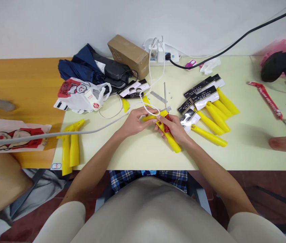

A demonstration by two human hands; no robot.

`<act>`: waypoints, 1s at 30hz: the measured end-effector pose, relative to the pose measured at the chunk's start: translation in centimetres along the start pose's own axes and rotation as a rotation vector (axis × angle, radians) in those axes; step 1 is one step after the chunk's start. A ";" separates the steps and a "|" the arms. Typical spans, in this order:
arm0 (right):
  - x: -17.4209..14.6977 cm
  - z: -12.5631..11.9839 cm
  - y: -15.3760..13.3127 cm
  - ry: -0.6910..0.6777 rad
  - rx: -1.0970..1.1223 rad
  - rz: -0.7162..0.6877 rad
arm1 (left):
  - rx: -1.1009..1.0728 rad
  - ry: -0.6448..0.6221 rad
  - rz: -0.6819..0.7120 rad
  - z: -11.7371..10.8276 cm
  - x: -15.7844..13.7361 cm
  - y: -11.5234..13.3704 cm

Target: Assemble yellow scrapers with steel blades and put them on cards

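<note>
My left hand [134, 122] is closed around the upper arm of a yellow plastic tool [173, 143] with an angled head and a tube-like handle. A short metal blade lies at its head, near a white cable loop. My right hand [174, 127] grips the same tool near the joint, its handle sticking out below the fingers. Something red [167, 125] shows under the right fingers, but its kind is mostly hidden. Just beyond the hands lie a flat metal strip [158, 97], a thin metal rod [165, 90] and several tiny metal bits.
Yellow handles [217, 118] and black-and-white header cards [204, 96] lie to the right. Two yellow tools [71, 145] overhang the front edge at left. Behind are a plastic bag [82, 96], a cardboard box [129, 54] and a power strip [172, 55]. A grey cable [94, 130] crosses from the left.
</note>
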State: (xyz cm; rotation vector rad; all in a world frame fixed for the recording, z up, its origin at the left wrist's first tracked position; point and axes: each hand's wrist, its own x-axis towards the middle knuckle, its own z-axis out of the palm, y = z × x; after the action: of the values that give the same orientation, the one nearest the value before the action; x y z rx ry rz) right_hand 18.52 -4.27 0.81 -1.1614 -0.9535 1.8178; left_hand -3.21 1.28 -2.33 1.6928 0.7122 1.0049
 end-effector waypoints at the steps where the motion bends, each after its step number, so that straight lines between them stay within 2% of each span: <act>1: 0.0 0.0 0.0 0.002 -0.002 0.003 | 0.021 0.017 0.022 0.0 0.1 0.1; 7: 0.3 -0.2 0.3 0.004 -0.012 0.017 | 0.074 0.130 0.000 -0.4 0.5 0.9; 15: 0.1 0.2 -0.2 0.003 0.000 0.024 | 0.037 0.094 -0.050 -0.4 0.5 0.8; 22: 0.1 0.4 -0.3 0.004 0.028 0.025 | -0.051 0.178 -0.108 0.4 0.5 0.0; 30: 0.2 0.1 0.3 -0.013 0.047 0.016 | -0.091 0.219 -0.136 0.2 0.5 -0.4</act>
State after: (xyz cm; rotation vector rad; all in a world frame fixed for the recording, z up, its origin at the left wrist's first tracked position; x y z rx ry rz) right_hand 18.31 -4.27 0.53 -1.1330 -0.9059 1.8528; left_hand -2.80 1.73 -2.63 1.4495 0.8979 1.1197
